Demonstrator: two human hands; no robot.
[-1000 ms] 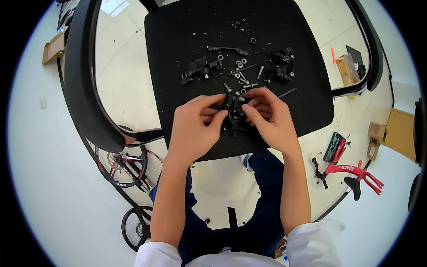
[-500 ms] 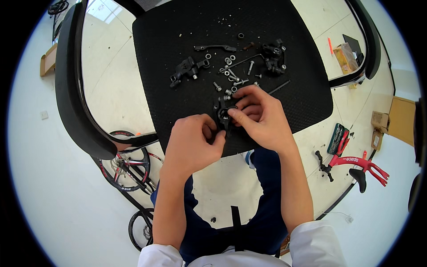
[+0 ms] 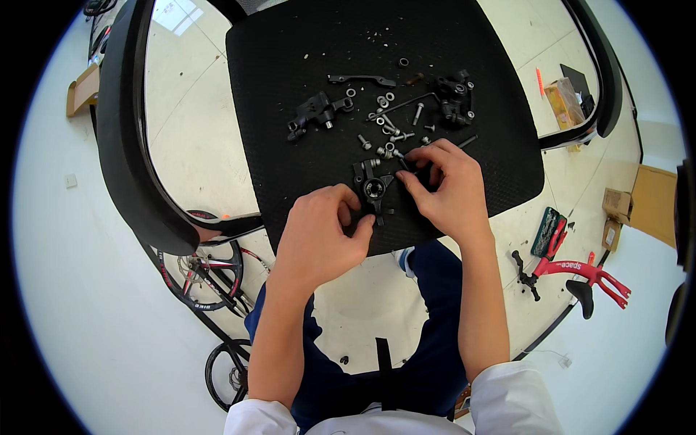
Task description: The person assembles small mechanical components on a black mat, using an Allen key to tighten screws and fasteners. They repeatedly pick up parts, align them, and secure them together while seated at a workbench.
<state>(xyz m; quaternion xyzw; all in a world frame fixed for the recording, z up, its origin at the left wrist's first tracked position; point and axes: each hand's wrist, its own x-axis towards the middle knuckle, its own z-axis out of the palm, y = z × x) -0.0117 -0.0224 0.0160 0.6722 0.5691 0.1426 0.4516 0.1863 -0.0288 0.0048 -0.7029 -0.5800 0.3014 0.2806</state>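
Small-parts assembly under way at frame centre, on the black chair seat; left hand closed round the lower stem of a black bracket with a round bearing eye, held just above the seat; right hand pinched shut on a small fastener beside the bracket, too small to identify; loose bolts and washers scattered above, upper centre; next move judged to require fine alignment of fastener to bracket, steady grip maintained.

White sleeves pushed up above bare forearms, dark navy trousers below.
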